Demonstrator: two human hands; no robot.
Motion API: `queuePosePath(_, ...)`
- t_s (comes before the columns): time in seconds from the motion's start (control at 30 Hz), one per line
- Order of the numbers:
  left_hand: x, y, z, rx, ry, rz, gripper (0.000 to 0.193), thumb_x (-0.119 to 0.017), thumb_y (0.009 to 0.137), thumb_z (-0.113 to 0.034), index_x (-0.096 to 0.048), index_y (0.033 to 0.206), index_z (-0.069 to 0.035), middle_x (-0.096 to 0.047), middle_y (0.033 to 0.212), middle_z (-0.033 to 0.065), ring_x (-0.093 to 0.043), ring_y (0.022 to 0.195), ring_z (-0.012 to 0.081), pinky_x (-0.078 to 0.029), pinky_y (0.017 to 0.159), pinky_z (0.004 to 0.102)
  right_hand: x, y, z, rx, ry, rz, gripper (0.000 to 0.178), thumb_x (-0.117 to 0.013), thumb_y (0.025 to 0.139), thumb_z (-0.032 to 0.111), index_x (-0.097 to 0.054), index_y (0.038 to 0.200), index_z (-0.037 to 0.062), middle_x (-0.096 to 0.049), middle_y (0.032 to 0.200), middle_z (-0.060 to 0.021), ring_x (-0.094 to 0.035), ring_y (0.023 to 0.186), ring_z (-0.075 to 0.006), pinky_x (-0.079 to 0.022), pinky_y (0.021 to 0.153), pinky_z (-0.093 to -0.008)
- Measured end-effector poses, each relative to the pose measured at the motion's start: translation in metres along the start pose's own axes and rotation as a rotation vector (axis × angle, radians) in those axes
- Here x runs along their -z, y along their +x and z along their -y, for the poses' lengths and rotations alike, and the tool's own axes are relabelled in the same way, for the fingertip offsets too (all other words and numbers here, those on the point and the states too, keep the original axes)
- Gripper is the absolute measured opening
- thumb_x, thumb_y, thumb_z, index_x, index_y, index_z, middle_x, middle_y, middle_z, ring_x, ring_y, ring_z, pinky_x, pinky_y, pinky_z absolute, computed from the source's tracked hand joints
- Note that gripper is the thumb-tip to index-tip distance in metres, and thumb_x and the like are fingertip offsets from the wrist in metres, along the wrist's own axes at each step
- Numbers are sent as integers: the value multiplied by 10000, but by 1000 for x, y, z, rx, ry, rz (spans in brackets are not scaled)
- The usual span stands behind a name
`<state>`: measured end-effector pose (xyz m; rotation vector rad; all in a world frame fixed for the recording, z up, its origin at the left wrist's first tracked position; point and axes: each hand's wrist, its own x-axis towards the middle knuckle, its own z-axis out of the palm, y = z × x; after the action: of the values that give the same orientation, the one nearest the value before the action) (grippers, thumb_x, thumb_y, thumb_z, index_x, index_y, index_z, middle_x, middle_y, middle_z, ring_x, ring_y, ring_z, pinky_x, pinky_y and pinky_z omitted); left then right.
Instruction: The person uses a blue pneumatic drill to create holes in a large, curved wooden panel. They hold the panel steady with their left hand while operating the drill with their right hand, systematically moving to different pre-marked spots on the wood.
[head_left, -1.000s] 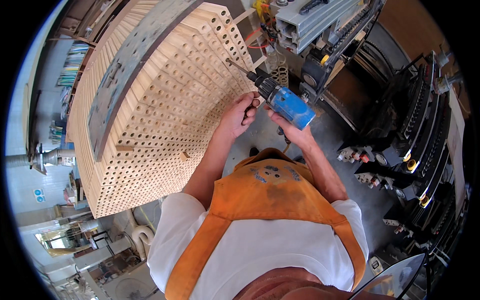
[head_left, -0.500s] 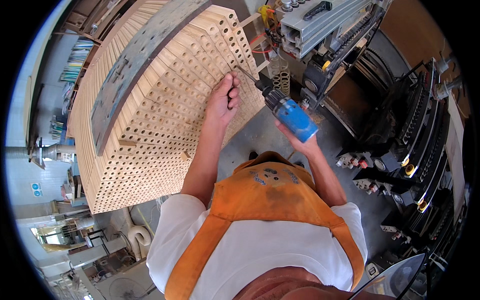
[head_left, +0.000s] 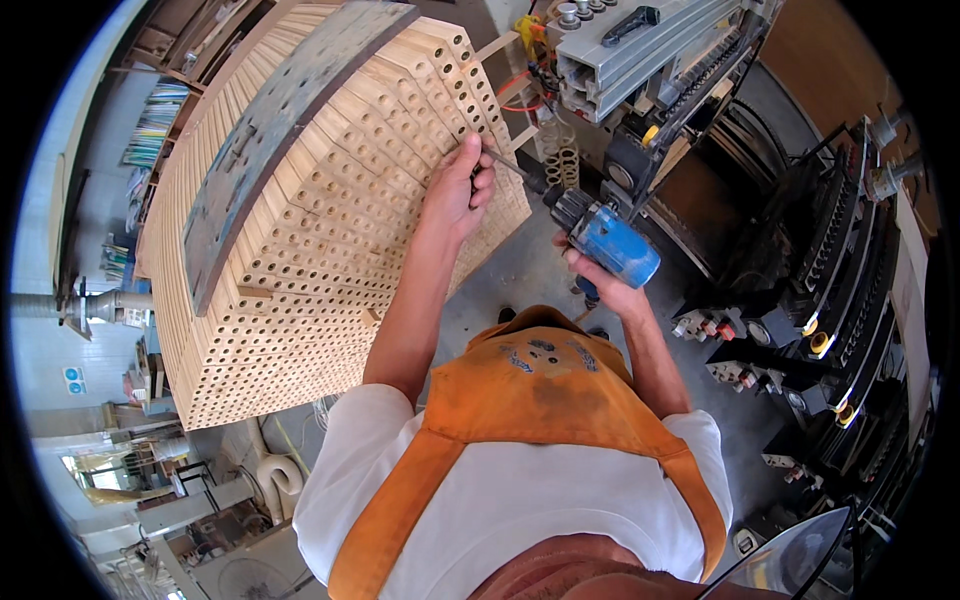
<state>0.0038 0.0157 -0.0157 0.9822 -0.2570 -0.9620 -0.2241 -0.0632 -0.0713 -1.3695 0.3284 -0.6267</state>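
Observation:
My right hand (head_left: 606, 277) is wrapped round a blue cordless drill (head_left: 622, 245) with a black chuck. Its long, thin bit (head_left: 512, 168) points up and left, and its tip lies beside the fingers of my left hand (head_left: 458, 192). Those fingers are curled, with the thumb pressed near the forefinger; whatever they hold is hidden. My left hand is in front of a big stack of pale wooden pieces (head_left: 350, 195), whose ends carry rows of round holes. Some holes near the upper right corner look dark-rimmed, others plain wood.
A dark, curved board (head_left: 265, 140) lies across the stack's top. Small wooden strips (head_left: 497, 46) stick out at its right side. Beyond stands a machine with a metal beam (head_left: 650, 60) and a coiled hose (head_left: 560, 150). More black machinery (head_left: 790, 340) lines the right. Grey floor (head_left: 500, 268) shows between.
My right hand has drawn the drill back, right and slightly down, so the bit has moved away from the stack. My left hand has shifted slightly, its thumb now higher.

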Motion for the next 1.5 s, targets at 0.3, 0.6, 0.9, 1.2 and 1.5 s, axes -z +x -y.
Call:
queuePosePath(0.3, -1, 5, -2, -49, -170, 87, 296, -491, 988, -230, -516, 1234, -67, -505, 828, -14, -414, 609, 41, -297, 417, 159, -16, 30, 8, -104, 66, 20, 214, -656, 858, 120, -648, 1061, 54, -676, 991, -38, -595, 793, -110, -487, 695, -264)
queuePosePath(0.6, 2, 3, 7, -50, -264, 116, 253, -486, 986, -221, -506, 1208, -101, -492, 840, -9, -406, 596, 48, -294, 414, 158, -21, 27, 11, 255, -372, -29, 216, -713, 825, 122, -666, 1024, 52, -691, 910, -43, -638, 806, -153, -516, 718, -303)
queuePosePath(0.9, 39, -2, 56, 260, -227, 97, 168, -515, 957, -187, -512, 1072, -65, -524, 844, -4, -405, 582, 36, -271, 378, 152, -27, 30, 18, 58, -199, -36, 231, -689, 840, 81, -655, 1065, 42, -693, 948, -63, -642, 850, -146, -509, 757, -286)
queuePosePath(1.2, 51, -20, 81, 370, -219, 114, 183, -492, 957, -161, -498, 1090, -35, -524, 820, -1, -411, 580, 42, -284, 384, 146, -34, 26, 30, 105, -310, -38, 228, -702, 820, 65, -669, 1044, 33, -707, 928, -100, -672, 861, -168, -519, 776, -294)
queuePosePath(1.5, 61, -38, 56, 266, -508, 74, 192, -493, 953, -151, -534, 1083, -14, -541, 832, 2, -456, 602, 54, -328, 399, 163, -35, 33, 16, 270, -487, -33, 248, -704, 841, 134, -652, 1069, 48, -688, 919, -77, -649, 844, -168, -510, 746, -310)
